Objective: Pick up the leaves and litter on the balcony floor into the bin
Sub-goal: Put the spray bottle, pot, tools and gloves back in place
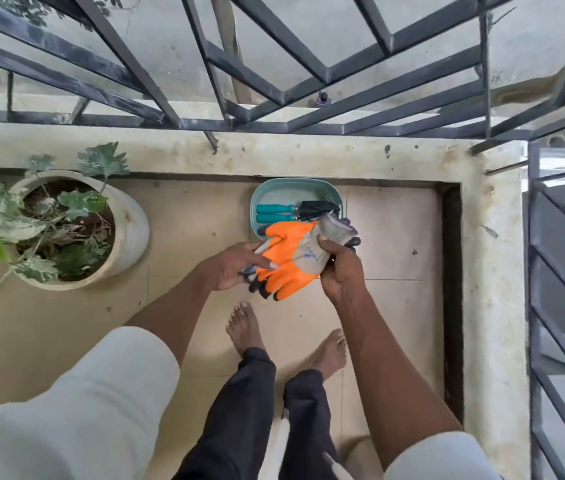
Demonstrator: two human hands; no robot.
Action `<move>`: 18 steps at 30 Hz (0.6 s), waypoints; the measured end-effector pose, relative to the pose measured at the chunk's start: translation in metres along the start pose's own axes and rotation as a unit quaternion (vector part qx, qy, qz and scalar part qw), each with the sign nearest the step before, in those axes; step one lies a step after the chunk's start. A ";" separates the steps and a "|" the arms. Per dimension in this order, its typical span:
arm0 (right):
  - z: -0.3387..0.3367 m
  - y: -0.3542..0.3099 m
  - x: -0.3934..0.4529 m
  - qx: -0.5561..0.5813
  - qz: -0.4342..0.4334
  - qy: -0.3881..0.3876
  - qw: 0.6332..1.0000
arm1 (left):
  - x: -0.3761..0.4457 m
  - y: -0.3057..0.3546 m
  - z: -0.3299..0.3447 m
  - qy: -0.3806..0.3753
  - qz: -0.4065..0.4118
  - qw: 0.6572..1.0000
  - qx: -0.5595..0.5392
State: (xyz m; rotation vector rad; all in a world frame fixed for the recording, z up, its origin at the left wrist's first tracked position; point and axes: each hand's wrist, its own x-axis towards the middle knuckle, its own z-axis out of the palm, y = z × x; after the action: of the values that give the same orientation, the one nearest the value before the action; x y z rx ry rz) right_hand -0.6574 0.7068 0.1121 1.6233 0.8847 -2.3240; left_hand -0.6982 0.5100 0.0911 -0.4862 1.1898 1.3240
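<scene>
Getting the gloves ready, before any picking

Both hands, left hand (231,266) and right hand (340,271), grip the orange gloves (289,261) above the teal basket (257,206); next seems putting them on. No litter or bin visible.

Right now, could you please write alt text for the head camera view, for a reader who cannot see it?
Both hands, left hand and right hand, hold orange work gloves above a teal tray of garden tools on a tiled balcony floor. A potted plant stands left, under a dark metal railing.
</scene>
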 end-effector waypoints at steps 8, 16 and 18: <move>-0.009 -0.029 0.043 -0.130 -0.027 0.171 0.976 | 0.023 0.061 -0.032 0.400 0.133 0.900 0.115; -0.015 0.018 -0.012 -0.593 -0.184 0.135 0.772 | -0.007 0.003 -0.015 0.388 0.086 0.828 0.397; -0.008 0.028 -0.042 -0.669 -0.217 0.083 0.706 | -0.029 -0.007 0.003 0.363 0.094 0.822 0.429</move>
State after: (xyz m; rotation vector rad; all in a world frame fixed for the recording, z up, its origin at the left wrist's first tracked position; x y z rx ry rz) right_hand -0.6216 0.6802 0.1379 0.9019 2.3549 -0.8948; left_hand -0.6856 0.4968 0.1144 -0.1890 2.3533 0.5983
